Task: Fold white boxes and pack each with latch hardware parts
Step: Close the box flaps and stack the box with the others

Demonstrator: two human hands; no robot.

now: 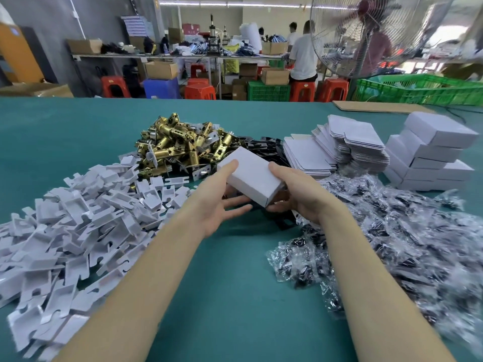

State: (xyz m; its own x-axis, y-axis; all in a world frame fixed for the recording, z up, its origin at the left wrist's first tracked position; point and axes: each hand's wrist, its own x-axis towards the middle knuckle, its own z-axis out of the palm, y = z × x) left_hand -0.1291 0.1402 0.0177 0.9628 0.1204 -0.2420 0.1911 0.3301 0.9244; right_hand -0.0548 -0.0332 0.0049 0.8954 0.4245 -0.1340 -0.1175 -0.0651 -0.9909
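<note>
A closed white box (251, 173) is held tilted above the green table (235, 283) at the centre. My left hand (214, 205) holds its left end, thumb on top and fingers spread beneath. My right hand (300, 194) grips its right end, thumb on top and fingers under it. Behind lies a heap of brass latches (180, 142), with black plates (261, 146) beside it. Flat white box blanks (308, 155) are stacked to the right. A black plate partly shows beneath my hands.
A big pile of white card inserts (78, 218) covers the left side. Clear bags of dark screws (392, 231) spread over the right. Finished white boxes (431, 158) are stacked at the far right. A fan (366, 35) and a green crate (418, 90) stand beyond the table.
</note>
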